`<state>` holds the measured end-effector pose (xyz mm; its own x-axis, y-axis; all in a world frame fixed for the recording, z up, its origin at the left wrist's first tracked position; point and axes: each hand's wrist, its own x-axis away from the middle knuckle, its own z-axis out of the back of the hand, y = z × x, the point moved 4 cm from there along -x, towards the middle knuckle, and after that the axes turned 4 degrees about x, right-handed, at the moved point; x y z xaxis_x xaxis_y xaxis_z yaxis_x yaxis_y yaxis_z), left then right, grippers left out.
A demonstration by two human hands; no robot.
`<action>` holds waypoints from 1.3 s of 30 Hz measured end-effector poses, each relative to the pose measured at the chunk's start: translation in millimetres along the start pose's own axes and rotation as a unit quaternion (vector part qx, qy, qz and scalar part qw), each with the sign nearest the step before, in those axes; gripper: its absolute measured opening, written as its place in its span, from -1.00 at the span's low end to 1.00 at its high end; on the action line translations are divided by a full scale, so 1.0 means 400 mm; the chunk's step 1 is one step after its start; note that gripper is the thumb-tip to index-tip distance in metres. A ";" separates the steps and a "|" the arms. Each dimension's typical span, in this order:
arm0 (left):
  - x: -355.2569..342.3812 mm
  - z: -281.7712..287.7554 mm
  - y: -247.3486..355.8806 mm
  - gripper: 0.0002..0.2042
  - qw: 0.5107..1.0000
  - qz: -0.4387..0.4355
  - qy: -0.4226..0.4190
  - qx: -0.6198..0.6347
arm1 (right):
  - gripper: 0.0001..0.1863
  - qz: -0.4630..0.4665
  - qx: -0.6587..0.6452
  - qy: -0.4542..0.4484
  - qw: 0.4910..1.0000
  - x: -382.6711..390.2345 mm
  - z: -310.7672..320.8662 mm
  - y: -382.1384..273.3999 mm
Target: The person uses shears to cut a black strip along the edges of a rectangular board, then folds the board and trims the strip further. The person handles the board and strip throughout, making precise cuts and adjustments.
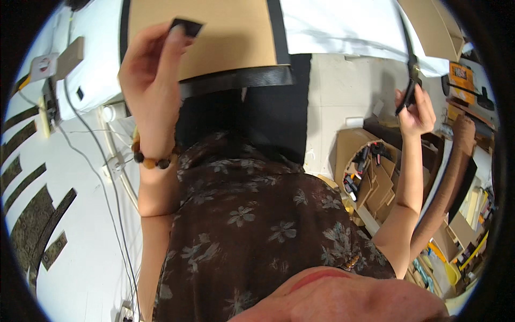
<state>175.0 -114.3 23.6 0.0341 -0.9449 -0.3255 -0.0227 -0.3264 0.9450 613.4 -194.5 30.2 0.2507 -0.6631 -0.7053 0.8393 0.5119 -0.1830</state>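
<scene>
Between thumb and fingers, my left hand (153, 80) pinches a small black piece of sheet material (189, 27), raised above a tan board (230, 40). Black sheet material (230, 118) shows along the board's sides and hangs over the near edge of the table. Across the board's near edge runs a shiny black strip (236, 79). Out to the right, my right hand (418, 115) grips the black handles of a pair of scissors (412, 70), whose long dark blades point away from me. The scissors are apart from the board and the black sheet.
White covering (343, 27) spreads over the table on the right. Below it stands a cardboard box (351, 155) with tools and cardboard pieces. Cables (96, 161) run down the left side, near dark patterned pieces (35, 225) on a white surface. A brown roll (456, 155) leans at the right.
</scene>
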 end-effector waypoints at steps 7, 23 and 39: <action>0.042 0.369 0.039 -0.93 0.822 -0.156 0.288 -0.466 | -0.60 -0.181 -0.007 0.069 0.981 0.146 -0.043 -0.032; -0.059 0.448 0.014 -0.75 0.752 -0.019 -0.038 -0.657 | -0.53 -0.317 -0.084 0.145 0.934 0.204 -0.170 -0.156; 0.087 -0.352 -0.019 -0.46 0.792 -0.198 -0.405 -0.412 | -0.71 -0.504 -0.401 0.208 0.736 0.092 -0.299 -0.238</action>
<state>316.9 -141.0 9.6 -0.7843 -0.5871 -0.2004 0.5005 -0.7897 0.3547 484.9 -202.4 -60.2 -0.6137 -0.7878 -0.0517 -0.0990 0.1417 -0.9850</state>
